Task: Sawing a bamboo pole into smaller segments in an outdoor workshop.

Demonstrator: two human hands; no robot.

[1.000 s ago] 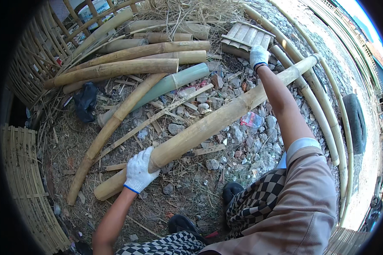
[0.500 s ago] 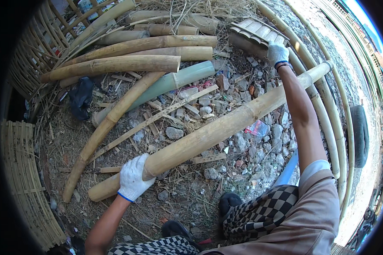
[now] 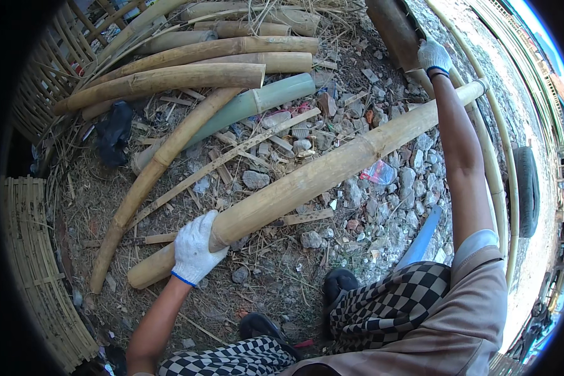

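Observation:
In a white knit glove with blue trim, my left hand (image 3: 197,247) wraps around the near end of a thick tan bamboo pole (image 3: 307,182). The pole runs diagonally up to the far right, passing under my right forearm. My right hand (image 3: 434,57), gloved too, grips the edge of a brown, curved panel (image 3: 395,31). That panel is tilted up beyond the pole, and the top frame edge cuts it off; its exact kind is unclear. My fingers are partly hidden at its edge.
Several bamboo poles (image 3: 169,84) lie piled at the far left, one of them green (image 3: 257,102). Stones and rubble (image 3: 407,188) cover the ground. A blue tapering strip (image 3: 423,238) lies by my right leg. Long poles and a tyre (image 3: 526,191) line the right; slatted bamboo (image 3: 34,250) stands left.
My right hand has moved up and slightly right, tipping the brown panel so its slatted top no longer shows. My left hand stays on the bamboo pole, which has hardly moved.

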